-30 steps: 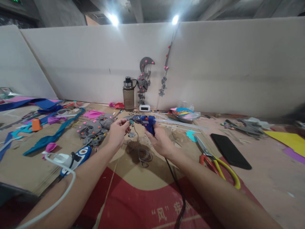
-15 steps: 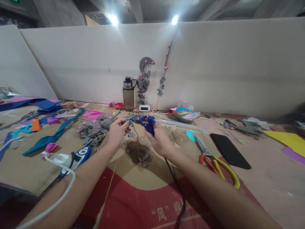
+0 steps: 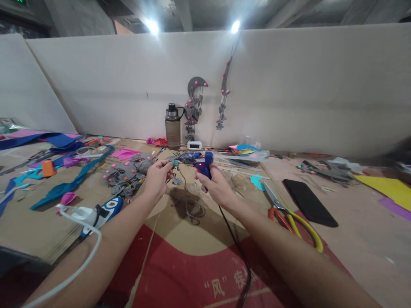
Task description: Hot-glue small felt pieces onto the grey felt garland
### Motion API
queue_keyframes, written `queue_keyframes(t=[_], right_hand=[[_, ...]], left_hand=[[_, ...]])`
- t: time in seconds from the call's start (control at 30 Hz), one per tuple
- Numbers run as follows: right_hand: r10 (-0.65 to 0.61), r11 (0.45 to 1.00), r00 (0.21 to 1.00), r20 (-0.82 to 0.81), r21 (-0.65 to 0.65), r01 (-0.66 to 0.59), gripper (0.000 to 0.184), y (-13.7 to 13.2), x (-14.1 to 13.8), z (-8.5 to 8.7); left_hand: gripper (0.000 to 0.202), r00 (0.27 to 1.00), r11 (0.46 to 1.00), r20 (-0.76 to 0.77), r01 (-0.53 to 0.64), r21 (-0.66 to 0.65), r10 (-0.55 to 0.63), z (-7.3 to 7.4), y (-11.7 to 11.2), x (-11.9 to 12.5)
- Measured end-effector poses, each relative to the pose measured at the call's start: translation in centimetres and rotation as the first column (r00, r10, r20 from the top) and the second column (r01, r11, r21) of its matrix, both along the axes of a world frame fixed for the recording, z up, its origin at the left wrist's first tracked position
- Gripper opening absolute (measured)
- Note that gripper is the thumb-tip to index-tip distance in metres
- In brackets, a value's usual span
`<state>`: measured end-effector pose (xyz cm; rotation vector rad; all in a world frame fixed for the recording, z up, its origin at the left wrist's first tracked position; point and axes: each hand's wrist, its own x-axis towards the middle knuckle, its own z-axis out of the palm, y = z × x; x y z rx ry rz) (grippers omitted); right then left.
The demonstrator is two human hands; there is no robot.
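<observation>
My right hand [image 3: 215, 184] is wrapped round the handle of a blue hot glue gun [image 3: 204, 164] with a small red light lit. Its nozzle points left, close to my left hand [image 3: 159, 174]. Between the left thumb and fingers I pinch a small teal piece [image 3: 175, 163] with a grey cord [image 3: 183, 182] hanging from it. The cord runs down into a loose coil [image 3: 194, 210] on the cardboard. A small grey felt cutout [image 3: 176, 181] lies just beyond. Whether the nozzle touches the teal piece, I cannot tell.
Scissors [image 3: 282, 209] and a black phone [image 3: 310, 202] lie at right. A bottle [image 3: 173, 130] and a small clock [image 3: 194, 145] stand by the white wall. Grey felt pieces [image 3: 125, 175] and a power strip [image 3: 102, 216] lie left. The gun's black cable [image 3: 236, 239] trails toward me.
The glue gun and my right hand have shifted slightly right and tilted. My left hand stays nearly in place. The hanging strand on the wall has swung and turned a little.
</observation>
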<state>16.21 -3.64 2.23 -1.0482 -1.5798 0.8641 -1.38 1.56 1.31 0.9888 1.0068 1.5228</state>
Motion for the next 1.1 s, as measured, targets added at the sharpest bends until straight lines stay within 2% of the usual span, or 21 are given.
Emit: queue_keyframes(t=[0.1, 0.17, 0.23, 0.27, 0.3, 0.37, 0.5, 0.6, 0.63, 0.67, 0.7, 0.77, 0.83, 0.87, 0.9, 0.97, 1.03, 1.1], right_hand=[[0.059, 0.98, 0.952, -0.3, -0.163, -0.112, 0.024, 0.8, 0.5, -0.2], [0.007, 0.974, 0.941, -0.339, -0.212, -0.084, 0.022, 1.6, 1.3, -0.5], [-0.117, 0.954, 0.979, -0.169, -0.294, 0.063, 0.015, 2.7, 2.3, -1.0], [-0.177, 0.929, 0.984, -0.002, -0.33, 0.167, 0.013, 3.2, 2.9, -1.3], [-0.207, 0.903, 0.962, 0.176, -0.346, 0.257, 0.013, 3.7, 3.4, -1.6], [-0.227, 0.87, 0.908, 0.353, -0.345, 0.352, 0.016, 4.3, 4.4, -2.1], [-0.253, 0.861, 0.82, 0.514, -0.266, 0.433, 0.024, 4.3, 5.5, -2.3], [-0.313, 0.868, 0.626, 0.714, -0.051, 0.494, 0.028, 3.5, 5.6, -1.9], [-0.356, 0.87, 0.562, 0.747, 0.045, 0.491, 0.028, 3.3, 5.4, -1.7], [-0.404, 0.872, 0.535, 0.742, 0.137, 0.469, 0.026, 3.1, 5.1, -1.6], [-0.441, 0.878, 0.564, 0.698, 0.206, 0.432, 0.023, 2.9, 4.6, -1.5], [-0.423, 0.906, 0.73, 0.537, 0.267, 0.329, 0.02, 2.5, 3.2, -1.3], [-0.267, 0.959, 0.91, 0.317, 0.183, 0.218, 0.022, 2.1, 1.5, -1.2], [-0.175, 0.981, 0.964, 0.199, 0.117, 0.153, 0.024, 2.0, 0.7, -1.3], [-0.091, 0.995, 0.992, 0.084, 0.052, 0.086, 0.023, 1.8, -0.1, -1.4], [0.021, 0.997, 0.994, -0.111, -0.077, -0.03, 0.022, 1.5, -1.1, -1.5], [0.052, 0.978, 0.973, -0.224, -0.187, -0.095, 0.021, 1.4, -1.5, -1.7], [0.043, 0.963, 0.964, -0.263, -0.247, -0.11, 0.019, 1.5, -1.4, -1.9]], left_hand=[[0.026, 0.999, 0.997, 0.012, 0.034, -0.075, -0.033, -0.2, 0.2, -0.2], [0.027, 0.998, 0.993, 0.013, 0.059, -0.098, -0.058, -0.3, 0.2, -0.3], [0.028, 0.997, 0.993, 0.015, 0.078, -0.092, -0.077, -0.4, 0.2, -0.3], [0.028, 0.996, 0.993, 0.011, 0.085, -0.082, -0.084, -0.4, 0.2, -0.3], [0.028, 0.996, 0.994, 0.003, 0.087, -0.07, -0.087, -0.5, 0.2, -0.3], [0.028, 0.996, 0.996, -0.029, 0.078, -0.046, -0.079, -0.5, 0.1, -0.1], [0.028, 0.991, 0.999, -0.126, 0.053, 0.0, -0.053, -0.5, -0.1, 0.1], [0.029, 0.985, 0.999, -0.168, 0.045, 0.028, -0.04, -0.6, -0.1, 0.2], [0.029, 0.984, 0.998, -0.176, 0.042, 0.036, -0.035, -0.7, -0.1, 0.2], [0.028, 0.983, 0.998, -0.184, 0.037, 0.043, -0.029, -0.7, -0.1, 0.3], [0.028, 0.981, 0.998, -0.192, 0.033, 0.049, -0.023, -0.6, -0.2, 0.3], [0.026, 0.976, 0.998, -0.219, 0.026, 0.061, -0.012, -0.5, -0.5, 0.5], [0.023, 0.965, 0.996, -0.261, 0.021, 0.081, 0.001, -0.5, -0.9, 0.7], [0.022, 0.96, 0.996, -0.279, 0.021, 0.091, 0.005, -0.4, -1.1, 0.9], [0.021, 0.958, 0.995, -0.286, 0.022, 0.097, 0.007, -0.5, -1.3, 1.1], [0.02, 0.965, 0.996, -0.262, 0.037, 0.084, -0.014, -0.6, -1.6, 1.5], [0.022, 0.975, 0.995, -0.209, 0.089, 0.037, -0.079, -0.8, -1.9, 1.9], [0.023, 0.973, 0.989, -0.178, 0.147, 0.002, -0.144, -0.9, -2.1, 2.2]])
